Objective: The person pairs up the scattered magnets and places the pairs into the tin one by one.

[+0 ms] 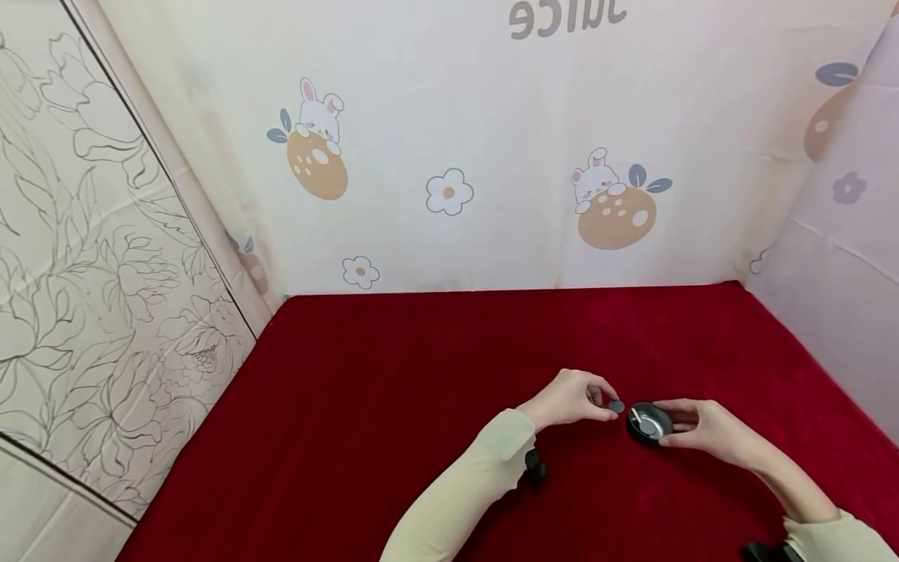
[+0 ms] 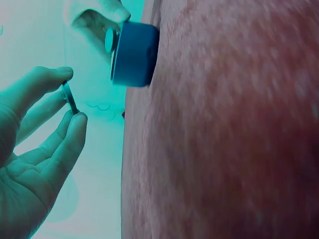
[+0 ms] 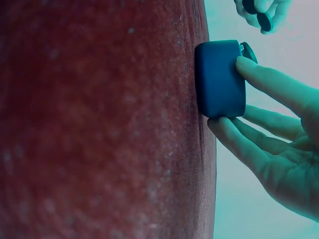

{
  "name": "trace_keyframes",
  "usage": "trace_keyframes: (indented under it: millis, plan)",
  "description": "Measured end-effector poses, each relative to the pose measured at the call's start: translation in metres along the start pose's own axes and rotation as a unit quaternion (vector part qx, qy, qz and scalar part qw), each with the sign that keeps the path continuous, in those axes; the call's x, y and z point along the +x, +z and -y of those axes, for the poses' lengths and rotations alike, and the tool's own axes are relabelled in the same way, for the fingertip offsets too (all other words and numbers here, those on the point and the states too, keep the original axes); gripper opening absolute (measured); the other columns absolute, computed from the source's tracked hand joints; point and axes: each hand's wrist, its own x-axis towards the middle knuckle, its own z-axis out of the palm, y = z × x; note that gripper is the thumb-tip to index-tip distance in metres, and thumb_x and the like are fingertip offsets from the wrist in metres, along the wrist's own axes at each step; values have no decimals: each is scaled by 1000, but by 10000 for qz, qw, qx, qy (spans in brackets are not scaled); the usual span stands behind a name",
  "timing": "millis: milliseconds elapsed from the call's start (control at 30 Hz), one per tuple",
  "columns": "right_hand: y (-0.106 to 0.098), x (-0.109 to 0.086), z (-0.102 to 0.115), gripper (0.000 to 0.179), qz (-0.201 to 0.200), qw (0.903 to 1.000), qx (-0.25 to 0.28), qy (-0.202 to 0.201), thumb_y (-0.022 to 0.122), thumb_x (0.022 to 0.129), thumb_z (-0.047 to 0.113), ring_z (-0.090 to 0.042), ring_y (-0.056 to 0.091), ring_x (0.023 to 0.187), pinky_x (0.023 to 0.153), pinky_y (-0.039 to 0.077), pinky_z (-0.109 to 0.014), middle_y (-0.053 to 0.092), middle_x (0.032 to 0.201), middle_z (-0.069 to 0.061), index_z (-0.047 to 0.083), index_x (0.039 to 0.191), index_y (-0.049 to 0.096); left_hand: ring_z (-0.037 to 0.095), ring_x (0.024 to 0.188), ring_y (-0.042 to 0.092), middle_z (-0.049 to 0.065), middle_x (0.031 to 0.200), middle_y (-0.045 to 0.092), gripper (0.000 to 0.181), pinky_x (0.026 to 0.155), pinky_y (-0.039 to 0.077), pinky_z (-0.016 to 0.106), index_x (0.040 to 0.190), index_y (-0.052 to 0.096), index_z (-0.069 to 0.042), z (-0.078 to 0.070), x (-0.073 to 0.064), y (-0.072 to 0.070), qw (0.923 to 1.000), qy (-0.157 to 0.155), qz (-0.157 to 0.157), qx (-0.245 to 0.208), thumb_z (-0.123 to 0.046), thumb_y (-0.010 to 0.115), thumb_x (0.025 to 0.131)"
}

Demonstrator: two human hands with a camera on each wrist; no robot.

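Observation:
My left hand point(image 1: 570, 396) pinches a small dark grey disc point(image 1: 616, 407) between thumb and fingertips, just left of a small round black container point(image 1: 630, 431). In the left wrist view the disc point(image 2: 71, 97) is seen nearly edge-on. My right hand point(image 1: 712, 432) grips the container by its sides, thumb on one side and fingers on the other. The container stands upright on the red cloth, its silvery inside facing up. A small round piece point(image 2: 110, 40) sticks out above its rim in the left wrist view. The right wrist view shows the container's smooth dark side point(image 3: 219, 79).
Red cloth point(image 1: 393, 390) covers the table. A pale curtain point(image 1: 492, 101) with printed rabbits and flowers hangs behind it, and a flower-patterned panel point(image 1: 105, 257) stands on the left. Dark wrist devices point(image 1: 534, 468) sit at both sleeves.

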Motion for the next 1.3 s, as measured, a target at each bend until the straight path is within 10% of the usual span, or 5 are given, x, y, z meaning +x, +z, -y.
trace_keyframes:
  millis: [1300]
  plan:
    - [0,1,-3,54,-58,9997,176,-160,68,75,8,1,60,81,63,50,-19,52,105,-35,-23,111,44,-8,63,44,-15,70,54,22,57,36,4,98,67,-18,-26,31,38,9996,-248,-103,25,-25,69,77]
